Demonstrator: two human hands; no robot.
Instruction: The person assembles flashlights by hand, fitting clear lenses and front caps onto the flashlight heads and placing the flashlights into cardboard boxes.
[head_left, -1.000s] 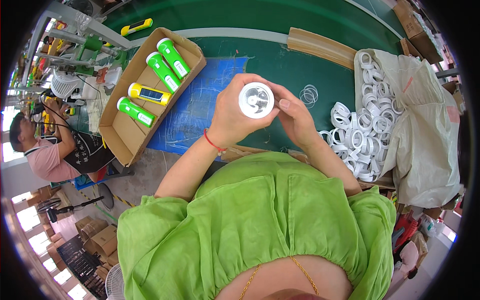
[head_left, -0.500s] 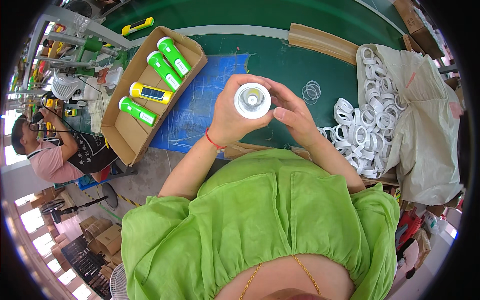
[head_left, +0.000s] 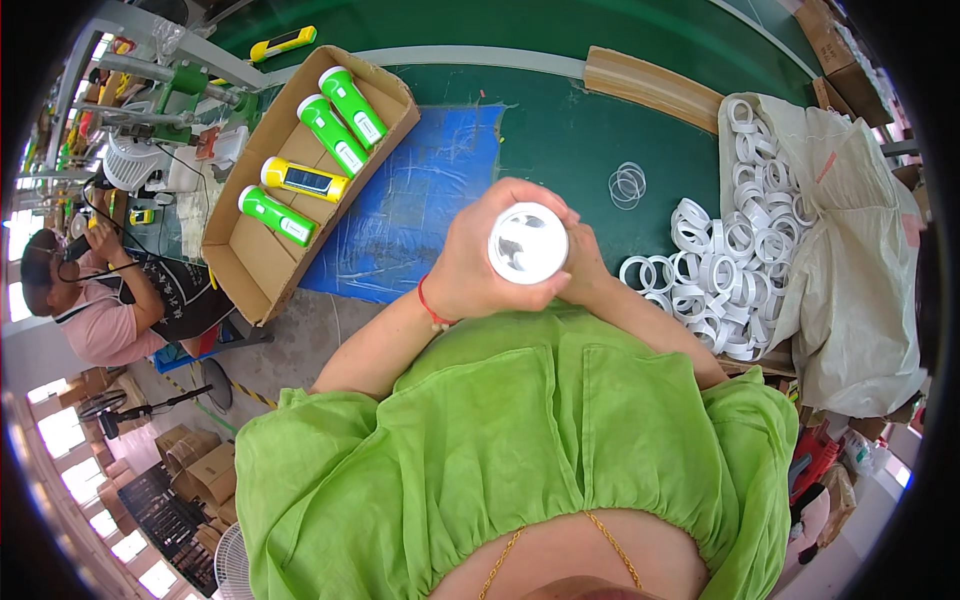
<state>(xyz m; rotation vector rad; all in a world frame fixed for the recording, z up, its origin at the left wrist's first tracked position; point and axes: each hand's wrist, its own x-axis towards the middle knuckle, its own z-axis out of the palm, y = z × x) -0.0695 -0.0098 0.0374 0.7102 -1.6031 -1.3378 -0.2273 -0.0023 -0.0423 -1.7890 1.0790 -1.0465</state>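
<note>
A flashlight is held close to my body, its round white rim and shiny reflector facing up; its body is hidden below the head. My left hand wraps round the flashlight's head from the left. Behind it, my right hand is mostly covered by the flashlight and the left hand, and its fingertips cannot be seen. To the right lies a heap of white plastic rings, and several thin clear rings rest on the green table.
At the left, a cardboard tray holds green flashlights and a yellow flashlight. Blue sheeting covers part of the green table. A pale sack lies at the right. Another person works at far left.
Both hands have come nearer my body and slightly right with the flashlight. My right hand has slid from the flashlight's side to behind and beneath its head.
</note>
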